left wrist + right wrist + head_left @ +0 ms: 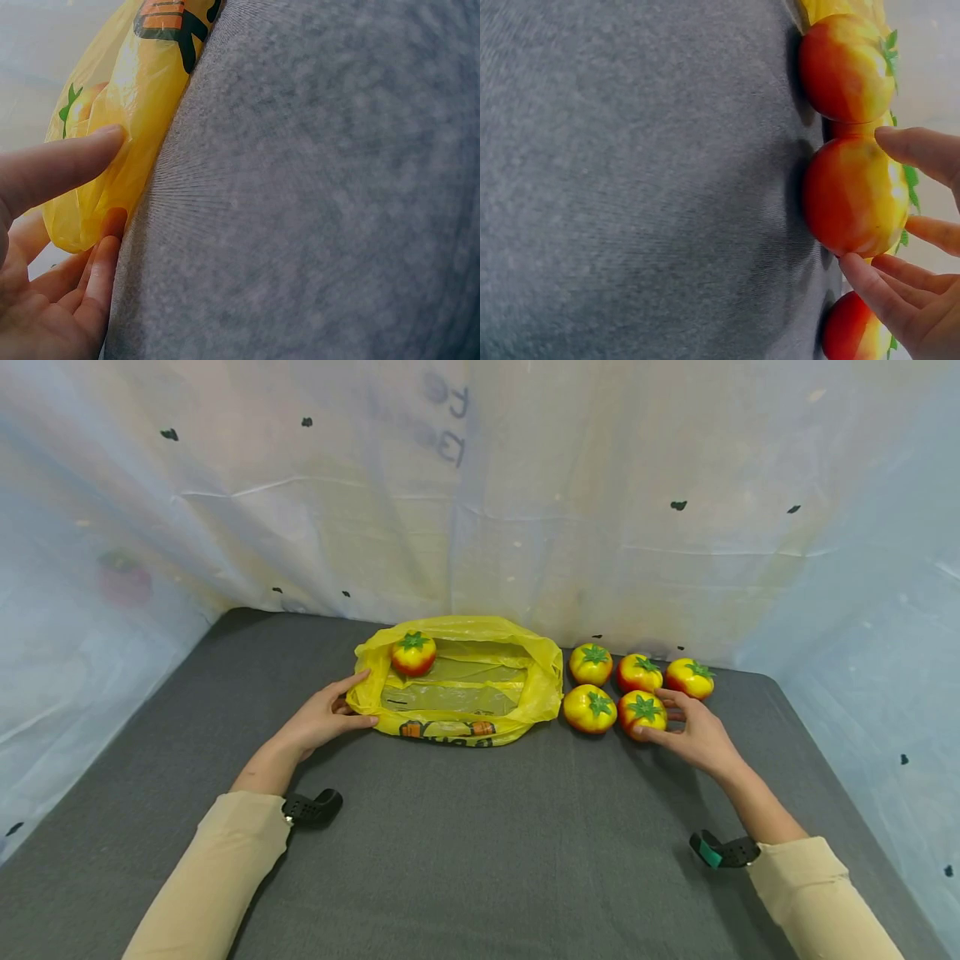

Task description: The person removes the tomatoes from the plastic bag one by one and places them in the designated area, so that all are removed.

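A yellow plastic bag (540, 693) lies with its mouth spread wide, one red-and-yellow toy tomato (414, 656) inside at its left end. My left hand (321, 717) holds the bag's left end, thumb on the near side and fingers round the far side. In the left wrist view the thumb (75, 165) presses the thin plastic. To the right of the bag, my right hand (696, 732) grips the nearest right-hand toy tomato (642, 714) between thumb and fingers. That tomato (855, 196) sits on the grey cloth in the right wrist view.
Several more toy tomatoes stand close around the gripped one: one front left (590, 709), and a back row with a left (591, 665), a middle (639, 673) and a right tomato (689, 677). Behind the grey table (480, 852) hangs a pale sheet (525, 510).
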Available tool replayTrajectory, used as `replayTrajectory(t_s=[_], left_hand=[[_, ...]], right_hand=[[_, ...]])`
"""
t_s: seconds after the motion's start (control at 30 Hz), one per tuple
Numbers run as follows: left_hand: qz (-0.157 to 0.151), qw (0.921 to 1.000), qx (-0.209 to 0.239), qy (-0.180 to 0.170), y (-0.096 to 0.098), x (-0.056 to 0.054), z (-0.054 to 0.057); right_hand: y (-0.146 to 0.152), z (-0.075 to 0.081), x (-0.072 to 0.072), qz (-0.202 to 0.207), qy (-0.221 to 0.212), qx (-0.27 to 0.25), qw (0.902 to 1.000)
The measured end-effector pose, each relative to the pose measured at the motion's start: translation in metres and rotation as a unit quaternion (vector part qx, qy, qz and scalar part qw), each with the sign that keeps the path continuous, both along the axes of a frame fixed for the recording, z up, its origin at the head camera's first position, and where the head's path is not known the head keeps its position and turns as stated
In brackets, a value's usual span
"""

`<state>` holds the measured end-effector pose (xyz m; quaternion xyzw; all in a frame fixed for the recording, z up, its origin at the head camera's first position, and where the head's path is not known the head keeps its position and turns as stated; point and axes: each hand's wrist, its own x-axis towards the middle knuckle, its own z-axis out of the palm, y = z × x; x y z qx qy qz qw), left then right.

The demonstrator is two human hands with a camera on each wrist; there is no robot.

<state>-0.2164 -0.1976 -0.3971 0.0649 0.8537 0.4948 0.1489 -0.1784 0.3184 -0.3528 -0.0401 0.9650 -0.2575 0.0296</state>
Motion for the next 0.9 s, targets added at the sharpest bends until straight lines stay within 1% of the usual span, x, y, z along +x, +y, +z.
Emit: replayTrajectory(t_s=[0.17, 0.3, 0.5, 0.9], left_hand=[[0.001, 1.0000, 0.000, 0.000, 0.000, 0.000, 0.000], [0.000, 1.0000, 0.000, 0.002, 0.000, -0.001, 0.000], [-0.001, 1.0000, -0.001, 0.001, 0.000, -0.001, 0.001], [0.000, 1.0000, -0.006, 0.000, 0.000, 0.000, 0.000]], right_hand=[[0.000, 0.007, -0.001, -0.006, 0.000, -0.005, 1.0000], [0.000, 0.015, -0.002, -0.015, -0.001, -0.004, 0.9999], [-0.001, 0.028, -0.003, -0.020, 0.005, -0.017, 0.9996], [-0.008, 0.039, -0.004, -0.023, 0.003, -0.036, 0.9991]])
